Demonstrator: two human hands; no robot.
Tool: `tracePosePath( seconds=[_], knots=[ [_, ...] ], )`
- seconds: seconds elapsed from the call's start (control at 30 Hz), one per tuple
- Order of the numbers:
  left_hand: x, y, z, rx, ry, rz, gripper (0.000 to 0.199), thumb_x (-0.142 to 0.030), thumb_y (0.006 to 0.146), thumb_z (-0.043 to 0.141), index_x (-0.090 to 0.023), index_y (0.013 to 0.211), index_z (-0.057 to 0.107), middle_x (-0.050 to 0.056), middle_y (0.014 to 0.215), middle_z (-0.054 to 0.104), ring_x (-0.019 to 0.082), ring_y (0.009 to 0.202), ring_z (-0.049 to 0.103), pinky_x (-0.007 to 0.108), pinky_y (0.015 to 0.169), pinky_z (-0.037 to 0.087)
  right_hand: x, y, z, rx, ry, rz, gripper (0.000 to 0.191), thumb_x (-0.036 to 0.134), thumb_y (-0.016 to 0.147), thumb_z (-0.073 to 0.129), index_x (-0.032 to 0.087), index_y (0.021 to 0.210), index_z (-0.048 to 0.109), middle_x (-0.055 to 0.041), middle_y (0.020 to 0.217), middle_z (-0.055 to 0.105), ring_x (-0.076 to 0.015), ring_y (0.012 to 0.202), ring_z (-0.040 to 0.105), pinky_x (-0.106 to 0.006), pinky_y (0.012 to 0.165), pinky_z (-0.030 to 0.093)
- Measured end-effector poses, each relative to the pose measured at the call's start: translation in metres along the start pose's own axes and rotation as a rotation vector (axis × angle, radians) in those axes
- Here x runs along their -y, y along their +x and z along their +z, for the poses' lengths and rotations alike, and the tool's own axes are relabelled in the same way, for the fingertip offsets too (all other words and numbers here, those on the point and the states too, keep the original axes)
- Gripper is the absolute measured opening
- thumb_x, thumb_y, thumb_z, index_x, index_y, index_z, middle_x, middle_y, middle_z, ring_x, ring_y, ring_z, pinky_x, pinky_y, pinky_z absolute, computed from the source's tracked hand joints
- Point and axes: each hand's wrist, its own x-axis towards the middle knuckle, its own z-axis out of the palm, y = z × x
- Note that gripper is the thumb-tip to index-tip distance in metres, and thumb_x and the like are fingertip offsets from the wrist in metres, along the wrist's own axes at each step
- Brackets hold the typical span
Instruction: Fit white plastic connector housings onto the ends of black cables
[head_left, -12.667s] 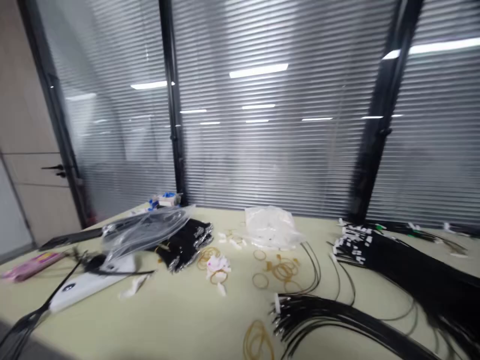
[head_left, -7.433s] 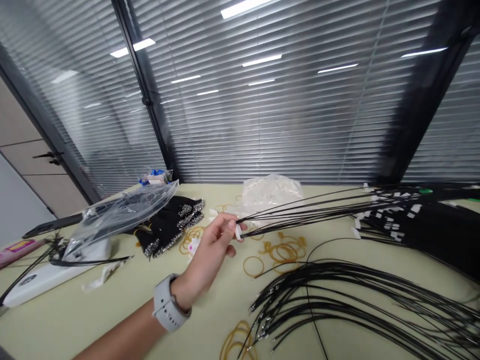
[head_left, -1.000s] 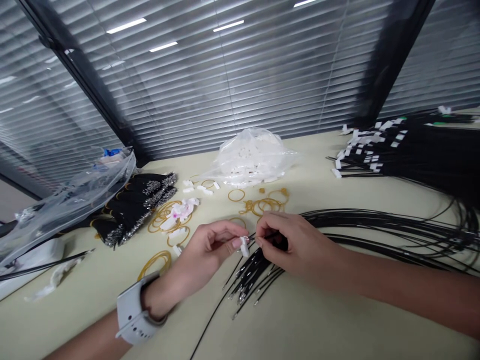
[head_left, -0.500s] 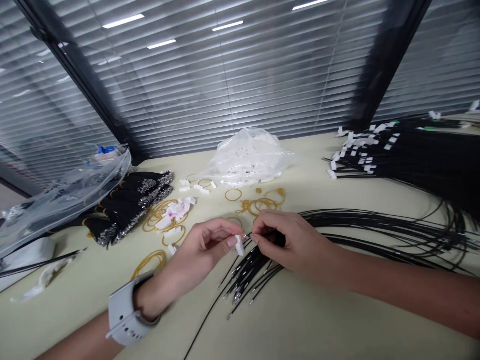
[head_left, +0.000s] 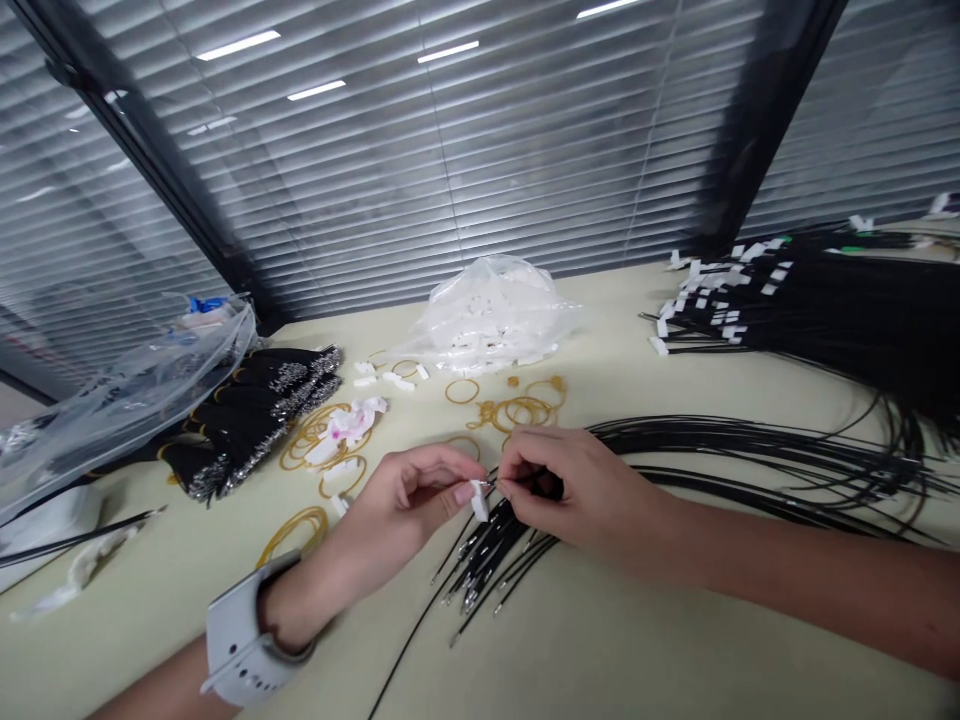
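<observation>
Between thumb and fingers, my left hand pinches a small white plastic connector housing. My right hand is closed in a pinch on the metal-tipped end of a black wire, which meets the housing. How deep the tip sits inside cannot be made out. Under and beside my right hand lies a bundle of black wires with bare metal tips, fanned toward me. The wires run off to the right behind my right wrist.
A clear bag of white housings stands at the back by the blinds. Yellow rubber bands and loose housings lie scattered nearby. Tied black wire bundles are at left; wires with white housings are piled at right.
The wire tip and the housing have come closer together, and less bare metal shows between my hands. The whole view has shifted slightly.
</observation>
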Motion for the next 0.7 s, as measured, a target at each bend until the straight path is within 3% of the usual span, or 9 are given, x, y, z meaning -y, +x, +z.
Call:
tracePosePath(
  seconds=[0.43, 0.57, 0.7],
  knots=[
    [0.0009, -0.0015, 0.0002, -0.017, -0.008, -0.006, 0.016, -0.024, 0.072, 0.061, -0.014, 0.084, 0.064, 0.001, 0.078, 0.065, 0.004, 0.07, 0.057, 0.01, 0.064, 0.045, -0.0007, 0.0005, -0.0009, 0.068, 0.061, 0.1, 0.009, 0.017, 0.075, 0.046, 0.015, 0.071, 0.053, 0.0039, 0.063, 0.051, -0.0017, 0.054, 0.04, -0.014, 0.049, 0.028],
    [0.0035, -0.0023, -0.0006, -0.029, -0.027, -0.013, 0.018, -0.025, 0.071, 0.063, -0.015, 0.084, 0.067, 0.002, 0.081, 0.068, 0.005, 0.069, 0.058, 0.013, 0.066, 0.048, 0.0004, 0.0013, -0.0009, 0.077, 0.045, 0.079, 0.01, 0.016, 0.076, 0.045, 0.014, 0.07, 0.054, 0.0027, 0.066, 0.052, -0.0024, 0.056, 0.041, -0.014, 0.05, 0.029],
    [0.0022, -0.0031, -0.0001, -0.029, -0.04, -0.031, 0.019, -0.025, 0.07, 0.063, -0.016, 0.086, 0.069, 0.001, 0.082, 0.069, 0.006, 0.071, 0.059, 0.013, 0.068, 0.048, 0.0025, 0.0023, -0.0014, 0.11, 0.093, 0.152, 0.013, 0.019, 0.077, 0.045, 0.014, 0.071, 0.055, 0.0031, 0.061, 0.05, -0.0026, 0.053, 0.039, -0.015, 0.047, 0.027]
  ],
)
